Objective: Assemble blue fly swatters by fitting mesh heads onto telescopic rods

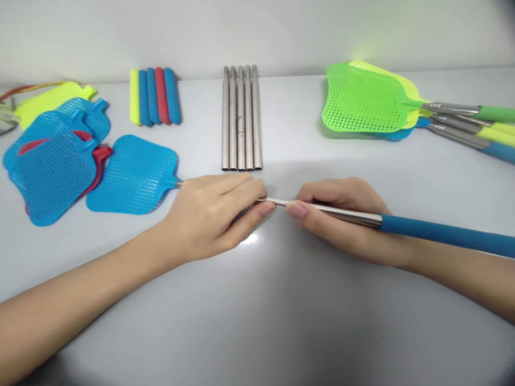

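Observation:
My left hand (219, 212) is closed around the thin metal rod of a blue fly swatter (134, 174), whose perforated head sticks out to the left. My right hand (341, 217) pinches the thicker steel tube at the other end of the rod, thumb on its near side. That tube runs into a blue foam grip (446, 233), which reaches past the right edge of the view. A short piece of thin rod shows between the two hands. The palms hide the rest of the rod.
Several blue, red and yellow swatter heads (58, 177) overlap at left. Several foam grips (155, 96) lie in a row at the back, beside several steel tubes (241, 120). Complete swatters with a green head (364, 99) on top are stacked at right. A pale wall stands behind.

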`<act>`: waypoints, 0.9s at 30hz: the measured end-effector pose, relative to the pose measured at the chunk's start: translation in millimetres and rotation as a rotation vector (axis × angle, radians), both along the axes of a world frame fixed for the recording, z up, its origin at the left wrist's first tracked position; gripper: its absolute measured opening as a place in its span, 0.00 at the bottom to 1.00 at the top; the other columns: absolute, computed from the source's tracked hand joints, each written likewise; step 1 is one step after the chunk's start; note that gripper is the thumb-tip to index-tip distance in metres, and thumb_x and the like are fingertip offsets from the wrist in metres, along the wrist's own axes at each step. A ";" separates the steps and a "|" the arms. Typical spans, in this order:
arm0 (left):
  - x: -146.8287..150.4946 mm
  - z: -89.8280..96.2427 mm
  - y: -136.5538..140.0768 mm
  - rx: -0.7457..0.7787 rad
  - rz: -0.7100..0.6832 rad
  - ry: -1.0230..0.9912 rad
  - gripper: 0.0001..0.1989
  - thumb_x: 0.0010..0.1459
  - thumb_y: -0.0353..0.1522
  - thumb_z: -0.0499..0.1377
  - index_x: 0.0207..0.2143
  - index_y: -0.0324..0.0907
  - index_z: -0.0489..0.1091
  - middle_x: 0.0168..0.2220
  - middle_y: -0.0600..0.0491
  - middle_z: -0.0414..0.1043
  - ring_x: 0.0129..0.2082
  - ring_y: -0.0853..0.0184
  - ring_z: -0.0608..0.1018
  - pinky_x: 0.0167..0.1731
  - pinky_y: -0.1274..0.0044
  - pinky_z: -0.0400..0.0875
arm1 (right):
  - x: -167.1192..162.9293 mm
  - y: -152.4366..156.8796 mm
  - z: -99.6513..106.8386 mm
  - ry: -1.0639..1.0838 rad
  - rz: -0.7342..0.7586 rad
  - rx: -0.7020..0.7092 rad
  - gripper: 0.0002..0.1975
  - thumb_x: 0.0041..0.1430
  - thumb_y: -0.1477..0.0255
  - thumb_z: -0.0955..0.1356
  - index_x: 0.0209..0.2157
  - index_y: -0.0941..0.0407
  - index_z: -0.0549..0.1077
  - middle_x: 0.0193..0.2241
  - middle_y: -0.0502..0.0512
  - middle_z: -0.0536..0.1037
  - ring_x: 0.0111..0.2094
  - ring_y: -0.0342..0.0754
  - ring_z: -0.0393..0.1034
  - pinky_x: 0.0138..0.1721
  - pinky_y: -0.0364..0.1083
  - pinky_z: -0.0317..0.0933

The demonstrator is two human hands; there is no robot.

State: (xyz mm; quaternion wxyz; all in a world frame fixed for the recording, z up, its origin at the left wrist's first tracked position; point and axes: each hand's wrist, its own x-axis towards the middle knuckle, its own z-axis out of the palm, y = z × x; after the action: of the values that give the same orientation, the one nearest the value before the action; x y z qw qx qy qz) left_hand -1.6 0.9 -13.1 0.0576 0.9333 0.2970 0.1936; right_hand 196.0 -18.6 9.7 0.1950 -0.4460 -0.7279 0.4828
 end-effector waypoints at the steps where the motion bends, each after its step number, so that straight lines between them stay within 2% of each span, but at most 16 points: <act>1: 0.1 0.1 0.0 0.000 -0.001 -0.003 0.08 0.56 0.32 0.48 0.27 0.40 0.61 0.19 0.57 0.58 0.17 0.74 0.60 0.17 0.79 0.54 | 0.0 0.0 -0.1 -0.001 0.000 0.002 0.18 0.57 0.63 0.58 0.19 0.57 0.63 0.14 0.45 0.61 0.17 0.37 0.55 0.17 0.39 0.47; 15: 0.5 1.0 -0.3 -0.015 0.016 0.012 0.08 0.57 0.33 0.47 0.27 0.43 0.61 0.18 0.56 0.60 0.17 0.72 0.64 0.16 0.78 0.55 | 0.4 1.0 -2.1 -0.011 0.008 0.001 0.17 0.57 0.63 0.59 0.19 0.57 0.63 0.14 0.45 0.60 0.17 0.36 0.54 0.17 0.39 0.46; 23: 0.8 0.6 -0.3 -0.005 0.024 0.011 0.08 0.56 0.33 0.48 0.27 0.41 0.61 0.19 0.57 0.59 0.17 0.73 0.62 0.16 0.79 0.54 | -0.1 0.2 -0.2 -0.006 -0.005 -0.008 0.18 0.57 0.62 0.59 0.19 0.57 0.63 0.14 0.45 0.60 0.16 0.36 0.54 0.16 0.39 0.46; 27: 0.9 -0.4 -0.1 0.009 0.018 -0.006 0.07 0.56 0.32 0.48 0.27 0.41 0.61 0.19 0.57 0.58 0.17 0.74 0.61 0.16 0.79 0.53 | -0.7 -0.1 -0.6 -0.008 -0.029 -0.011 0.15 0.55 0.65 0.62 0.18 0.57 0.64 0.13 0.44 0.59 0.16 0.35 0.54 0.16 0.39 0.46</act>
State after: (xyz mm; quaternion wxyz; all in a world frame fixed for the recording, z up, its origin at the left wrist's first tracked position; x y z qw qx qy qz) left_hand -0.7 0.7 -13.5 0.0528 0.9301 0.3046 0.1984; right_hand 195.3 -18.6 9.0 0.1969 -0.4595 -0.7195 0.4820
